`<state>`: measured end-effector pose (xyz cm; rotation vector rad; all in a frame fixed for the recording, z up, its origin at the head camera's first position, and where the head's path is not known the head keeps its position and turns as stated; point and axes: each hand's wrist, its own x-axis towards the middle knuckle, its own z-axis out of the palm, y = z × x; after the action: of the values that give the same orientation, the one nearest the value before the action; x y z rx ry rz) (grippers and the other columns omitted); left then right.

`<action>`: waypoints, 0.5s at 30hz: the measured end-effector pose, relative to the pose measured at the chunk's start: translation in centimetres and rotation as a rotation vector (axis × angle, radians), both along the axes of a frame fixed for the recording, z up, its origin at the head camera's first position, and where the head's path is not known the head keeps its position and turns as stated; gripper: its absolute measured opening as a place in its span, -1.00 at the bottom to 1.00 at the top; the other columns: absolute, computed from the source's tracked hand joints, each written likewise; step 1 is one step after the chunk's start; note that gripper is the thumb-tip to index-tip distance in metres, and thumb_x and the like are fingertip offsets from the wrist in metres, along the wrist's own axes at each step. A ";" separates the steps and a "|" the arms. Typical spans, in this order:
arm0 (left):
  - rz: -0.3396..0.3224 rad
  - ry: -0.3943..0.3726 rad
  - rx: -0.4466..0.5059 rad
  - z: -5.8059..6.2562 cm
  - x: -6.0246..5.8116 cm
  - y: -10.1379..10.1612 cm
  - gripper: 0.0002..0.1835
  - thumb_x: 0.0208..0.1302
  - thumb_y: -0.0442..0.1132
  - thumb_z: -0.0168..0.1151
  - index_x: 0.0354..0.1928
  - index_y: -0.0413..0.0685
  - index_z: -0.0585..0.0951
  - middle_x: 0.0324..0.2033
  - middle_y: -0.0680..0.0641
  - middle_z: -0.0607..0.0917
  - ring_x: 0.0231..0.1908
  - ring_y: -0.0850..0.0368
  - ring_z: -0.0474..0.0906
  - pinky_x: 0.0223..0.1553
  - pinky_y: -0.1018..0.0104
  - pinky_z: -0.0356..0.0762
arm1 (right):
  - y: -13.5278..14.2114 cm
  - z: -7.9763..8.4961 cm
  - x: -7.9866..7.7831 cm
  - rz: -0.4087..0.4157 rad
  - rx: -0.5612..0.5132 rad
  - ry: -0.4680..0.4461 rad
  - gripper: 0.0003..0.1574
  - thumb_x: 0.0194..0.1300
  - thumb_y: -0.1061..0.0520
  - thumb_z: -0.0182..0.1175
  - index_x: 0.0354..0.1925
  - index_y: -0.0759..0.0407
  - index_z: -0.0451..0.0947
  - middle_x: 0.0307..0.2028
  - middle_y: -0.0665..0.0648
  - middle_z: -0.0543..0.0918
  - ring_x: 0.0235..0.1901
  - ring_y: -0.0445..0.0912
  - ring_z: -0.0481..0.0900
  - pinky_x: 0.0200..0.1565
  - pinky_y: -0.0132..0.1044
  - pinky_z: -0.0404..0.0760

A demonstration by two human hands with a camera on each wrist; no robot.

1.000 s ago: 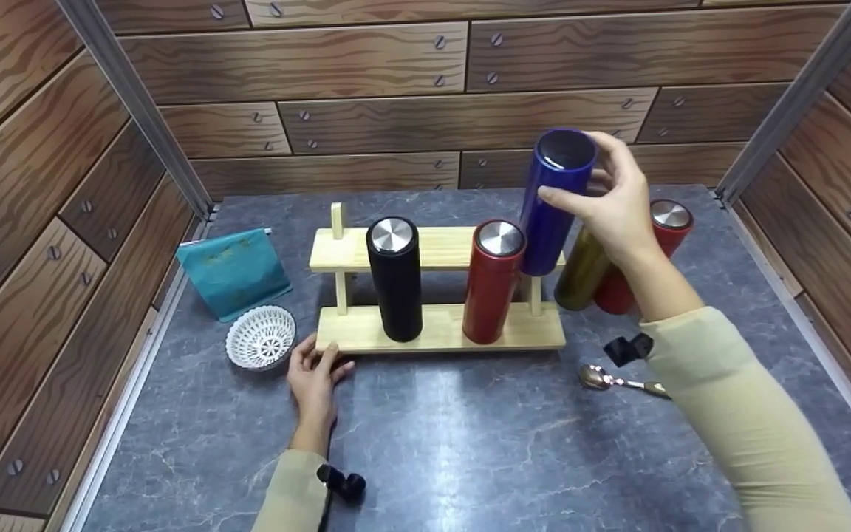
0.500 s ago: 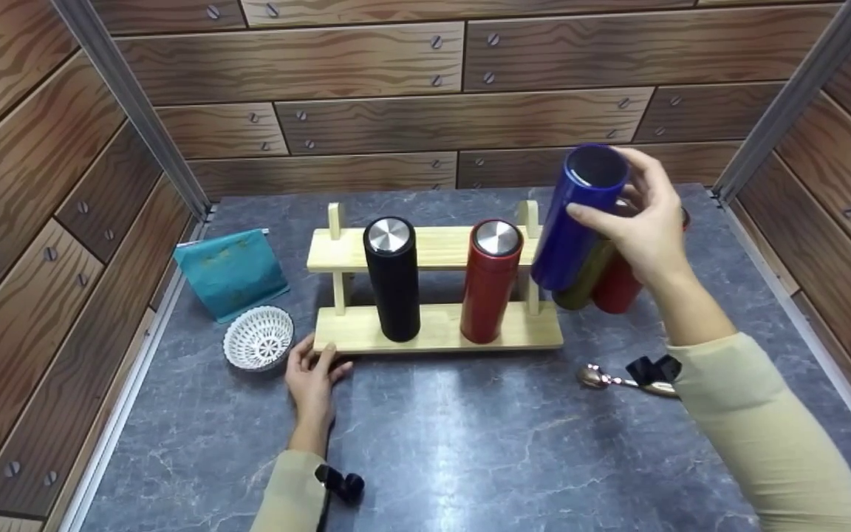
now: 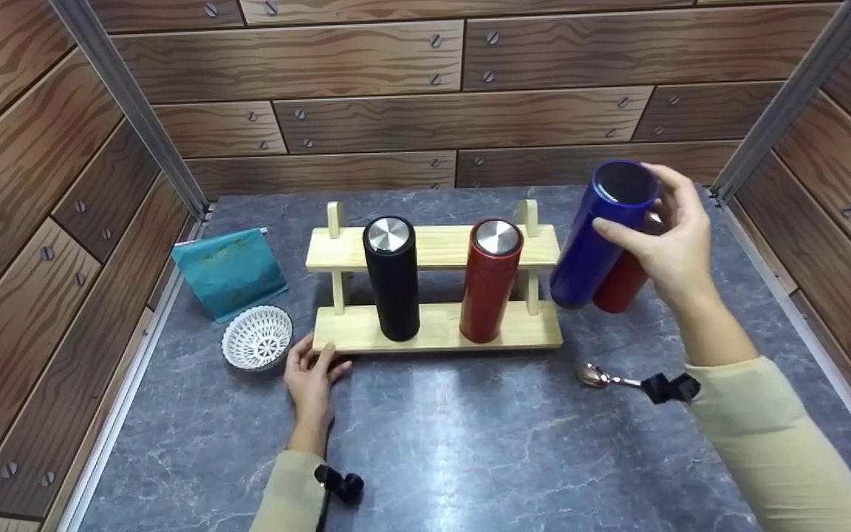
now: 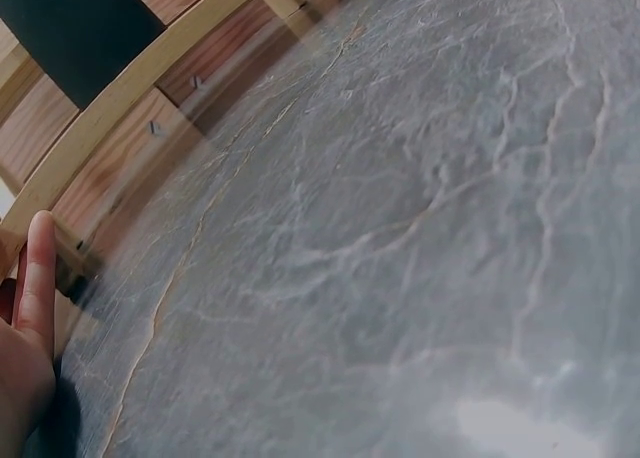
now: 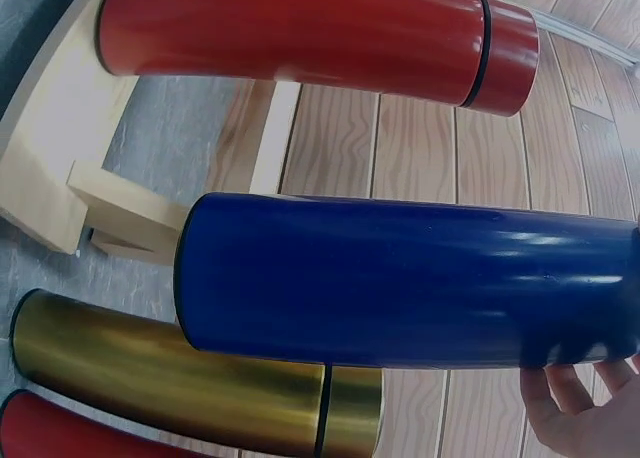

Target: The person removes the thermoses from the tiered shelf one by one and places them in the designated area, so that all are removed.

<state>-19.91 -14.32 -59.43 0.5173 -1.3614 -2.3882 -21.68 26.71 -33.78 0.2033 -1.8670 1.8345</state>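
Observation:
My right hand (image 3: 675,247) grips a blue thermos flask (image 3: 586,251) near its top, thumb in front. The flask is raised and tilted, right of a two-tier wooden rack (image 3: 433,251); in the right wrist view its blue side (image 5: 400,278) fills the middle. A gold thermos (image 5: 180,378) stands behind it, hidden in the head view. My left hand (image 3: 311,388) holds the rack's front left corner, thumb at the front edge. On the lower shelf stand a black thermos (image 3: 394,288) and a red thermos (image 3: 486,295), both with steel lids.
Another red thermos (image 3: 621,284) stands on the table behind the blue one. A spoon (image 3: 594,375) lies at the right front. At left are a white woven bowl (image 3: 258,338) and a teal pouch (image 3: 230,270). Wood-patterned walls (image 3: 366,122) enclose the table.
My right hand has carried the blue thermos from over the rack's right end rightward and lower, across the gold thermos. My left hand stays at the rack's corner.

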 end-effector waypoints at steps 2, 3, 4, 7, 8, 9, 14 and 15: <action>-0.004 0.000 -0.002 0.0 0.0 0.0 -0.49 0.13 -0.50 0.25 0.15 -0.26 0.36 -0.18 -0.20 0.48 -0.37 0.05 0.60 -0.46 0.13 0.72 | 0.3 -0.2 0.3 -0.008 0.010 0.001 -0.09 -0.30 0.47 0.49 0.10 0.15 0.44 -0.04 0.20 0.56 -0.13 0.01 0.52 -0.07 -0.32 0.52; -0.006 0.001 -0.002 0.0 0.0 0.0 -0.49 0.14 -0.50 0.25 0.15 -0.26 0.36 -0.18 -0.20 0.48 -0.37 0.05 0.60 -0.47 0.13 0.72 | 0.4 -0.4 0.4 -0.012 0.020 0.002 -0.09 -0.30 0.47 0.49 0.10 0.16 0.44 -0.04 0.20 0.56 -0.13 0.01 0.52 -0.08 -0.33 0.52; -0.008 0.003 -0.001 0.0 0.0 0.0 -0.48 0.14 -0.50 0.25 0.15 -0.27 0.35 -0.18 -0.21 0.48 -0.37 0.05 0.60 -0.47 0.13 0.72 | 0.5 -0.5 0.6 -0.015 0.027 0.004 -0.09 -0.29 0.47 0.49 0.10 0.16 0.44 -0.04 0.21 0.56 -0.14 0.02 0.52 -0.10 -0.33 0.53; -0.013 0.003 -0.004 0.0 0.0 -0.1 -0.48 0.14 -0.49 0.25 0.15 -0.28 0.34 -0.18 -0.21 0.47 -0.36 0.06 0.60 -0.46 0.13 0.72 | 0.9 -0.9 1.0 -0.010 0.030 0.014 -0.09 -0.29 0.49 0.48 0.10 0.18 0.44 -0.04 0.22 0.57 -0.14 0.02 0.52 -0.12 -0.35 0.55; -0.013 0.003 -0.004 0.0 0.0 -0.1 -0.48 0.14 -0.49 0.25 0.16 -0.28 0.34 -0.18 -0.20 0.47 -0.36 0.06 0.60 -0.46 0.13 0.72 | 1.0 -1.1 1.2 -0.008 0.028 0.018 -0.09 -0.29 0.50 0.47 0.10 0.19 0.44 -0.04 0.22 0.57 -0.14 0.02 0.53 -0.13 -0.35 0.55; -0.015 0.003 -0.005 0.0 0.0 -0.1 -0.48 0.14 -0.48 0.25 0.16 -0.29 0.34 -0.18 -0.20 0.47 -0.36 0.06 0.60 -0.46 0.12 0.72 | 1.1 -1.2 1.3 -0.007 0.029 0.019 -0.09 -0.30 0.51 0.47 0.11 0.20 0.44 -0.05 0.22 0.57 -0.15 0.02 0.53 -0.14 -0.36 0.56; -0.015 0.000 -0.017 0.0 0.0 -0.1 -0.48 0.15 -0.49 0.25 0.16 -0.29 0.34 -0.19 -0.21 0.47 -0.36 0.06 0.60 -0.47 0.13 0.71 | 1.9 -1.8 2.0 -0.007 0.026 -0.002 -0.07 -0.29 0.53 0.45 0.12 0.21 0.42 -0.03 0.21 0.57 -0.15 0.01 0.53 -0.15 -0.38 0.58; -0.013 0.000 -0.018 0.0 0.0 -0.1 -0.48 0.15 -0.49 0.24 0.16 -0.28 0.34 -0.19 -0.21 0.47 -0.37 0.05 0.60 -0.47 0.14 0.71 | 2.1 -1.9 2.1 -0.009 0.028 -0.006 -0.07 -0.29 0.54 0.45 0.13 0.20 0.41 -0.02 0.21 0.56 -0.14 0.01 0.53 -0.15 -0.38 0.58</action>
<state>-19.88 -14.46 -59.42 0.5053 -1.3888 -2.3839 -19.60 28.77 -35.72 0.1986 -1.8961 1.8054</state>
